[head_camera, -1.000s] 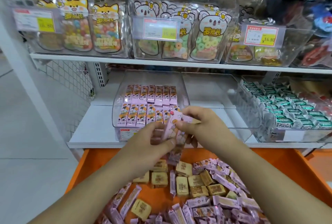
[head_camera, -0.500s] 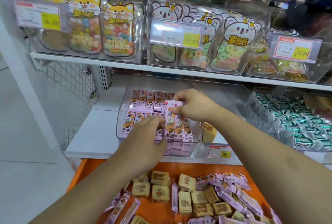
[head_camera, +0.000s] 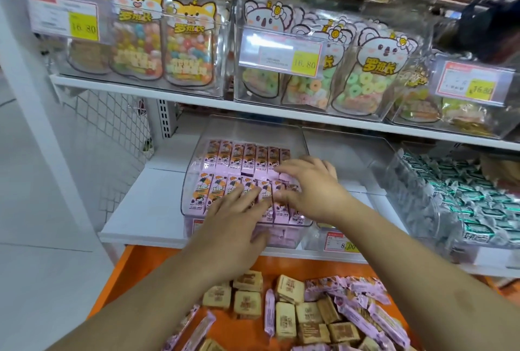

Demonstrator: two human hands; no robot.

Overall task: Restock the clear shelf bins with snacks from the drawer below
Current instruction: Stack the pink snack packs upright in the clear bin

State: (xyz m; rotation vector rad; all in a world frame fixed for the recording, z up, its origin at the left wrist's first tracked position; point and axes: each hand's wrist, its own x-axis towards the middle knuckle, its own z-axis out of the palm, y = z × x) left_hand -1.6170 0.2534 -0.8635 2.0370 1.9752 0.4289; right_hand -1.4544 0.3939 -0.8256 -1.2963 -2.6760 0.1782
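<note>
A clear shelf bin [head_camera: 197, 153] on the lower shelf holds two rows of pink snack packs [head_camera: 225, 156] standing side by side. My left hand [head_camera: 233, 218] lies flat over the bin's front row, fingers straight on the packs. My right hand [head_camera: 306, 184] rests spread on the right end of the rows, fingers pressing the packs down. Neither hand holds a pack that I can see. Below, the open orange drawer [head_camera: 132, 272] contains loose pink packs [head_camera: 363, 311] and tan square biscuit packs [head_camera: 287, 317].
An adjoining clear bin [head_camera: 351, 153] to the right is nearly bare, with a price tag [head_camera: 340, 241] in front. Further right stands a bin of green-and-silver packs [head_camera: 461, 198]. The upper shelf carries bins of candy pouches [head_camera: 140, 38]. White mesh panel [head_camera: 112, 131] at left.
Both hands carried a bunch of pink packs up from over the drawer into the bin. They now lie flat on the rows, the packs set down among them.
</note>
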